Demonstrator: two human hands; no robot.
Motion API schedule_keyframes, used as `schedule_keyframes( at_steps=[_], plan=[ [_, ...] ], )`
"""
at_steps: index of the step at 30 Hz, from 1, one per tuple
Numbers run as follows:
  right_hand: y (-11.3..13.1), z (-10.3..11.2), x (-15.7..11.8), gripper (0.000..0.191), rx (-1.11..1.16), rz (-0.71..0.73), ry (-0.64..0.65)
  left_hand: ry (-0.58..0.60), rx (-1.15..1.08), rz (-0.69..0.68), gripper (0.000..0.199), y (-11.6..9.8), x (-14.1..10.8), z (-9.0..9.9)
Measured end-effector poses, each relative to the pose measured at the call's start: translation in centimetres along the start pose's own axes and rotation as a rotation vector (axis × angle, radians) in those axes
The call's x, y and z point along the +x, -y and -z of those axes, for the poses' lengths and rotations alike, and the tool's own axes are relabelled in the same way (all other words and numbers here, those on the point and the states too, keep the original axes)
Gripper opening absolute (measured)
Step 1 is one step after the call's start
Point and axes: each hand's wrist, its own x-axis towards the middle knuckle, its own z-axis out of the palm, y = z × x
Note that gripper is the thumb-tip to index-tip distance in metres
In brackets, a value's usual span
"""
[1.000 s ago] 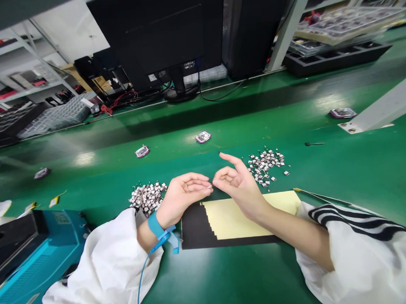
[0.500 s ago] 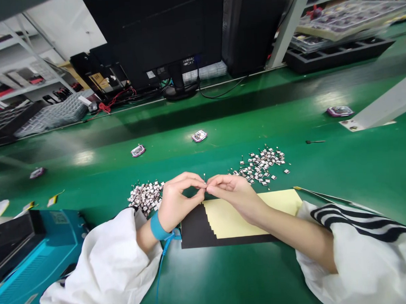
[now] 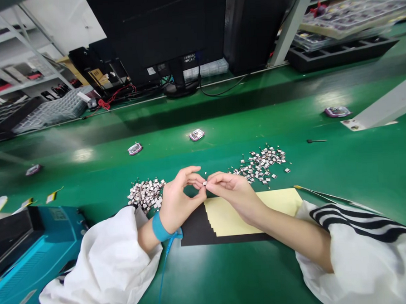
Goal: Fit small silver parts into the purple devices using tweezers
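Observation:
A small silvery-white square part (image 3: 204, 183) with a thin dark lead standing up from it is pinched at the fingertips, above the far edge of the yellow sheets. My right hand (image 3: 237, 193) grips it between thumb and index finger. On the other side, my left hand (image 3: 180, 198) has its thumb and a lower finger at the same part, with the index finger raised off it. Similar small parts lie in a dense pile (image 3: 147, 194) beside my left hand and a looser pile (image 3: 261, 165) beyond my right.
Under my hands, yellow sheets (image 3: 277, 200) lie on a black board (image 3: 195, 232). Several purple-rimmed devices (image 3: 197, 134) dot the green table. A teal machine (image 3: 58, 250) stands left, tweezers (image 3: 328, 197) lie right, and a monitor (image 3: 162, 31) is behind. A blue cord trails from my left wristband (image 3: 160, 227).
My left index finger has lifted away from the pinch, leaving more of the small part showing. My right hand has barely moved. The view has shifted slightly.

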Motion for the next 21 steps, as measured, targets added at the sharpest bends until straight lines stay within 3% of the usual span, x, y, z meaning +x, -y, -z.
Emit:
schedule_keyframes(
  at_steps=[11,21],
  plan=[
    [-0.24,-0.37,0.07,0.020,-0.054,-0.057,-0.110,0.020,0.077,-0.038,0.041,-0.04,-0.32,-0.12],
    [0.26,0.35,0.28,0.023,-0.082,-0.090,-0.026,0.074,0.067,-0.016,0.036,0.01,-0.30,-0.29]
  ],
)
